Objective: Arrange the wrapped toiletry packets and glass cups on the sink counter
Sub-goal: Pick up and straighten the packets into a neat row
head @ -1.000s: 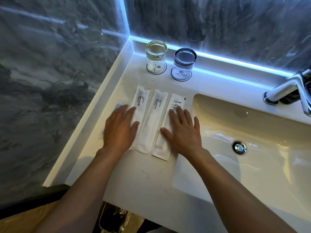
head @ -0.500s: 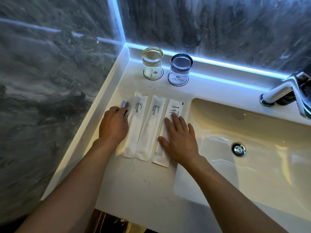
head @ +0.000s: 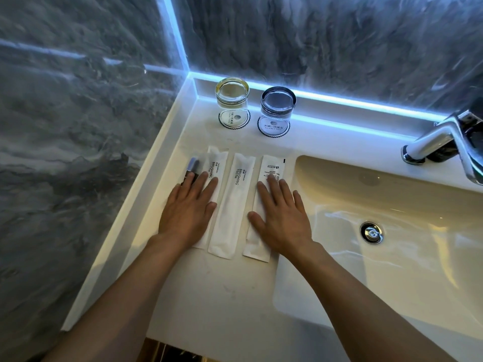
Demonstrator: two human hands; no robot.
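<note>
Three white wrapped packets lie side by side on the white counter (head: 222, 296) left of the basin. My left hand (head: 187, 212) rests flat on the left packet (head: 218, 163), marked BRUSHING TEETH, fingers spread. A small clear packet with a blue-and-black item (head: 193, 167) shows beyond its fingertips. The middle packet (head: 231, 205) lies untouched between my hands. My right hand (head: 281, 215) presses flat on the right packet (head: 270, 167). Two glass cups stand upside down on round coasters at the back: a yellowish one (head: 232, 100) and a bluish one (head: 277, 107).
The sink basin (head: 379, 199) with its drain (head: 371, 232) fills the right side. A chrome faucet (head: 439, 139) stands at the back right. Grey marble walls close off the left and back, with a lit strip along the back ledge.
My left hand has opened flat onto the left packet. The right packet has shifted right, leaving a gap beside the middle one, and the small clear packet shows more.
</note>
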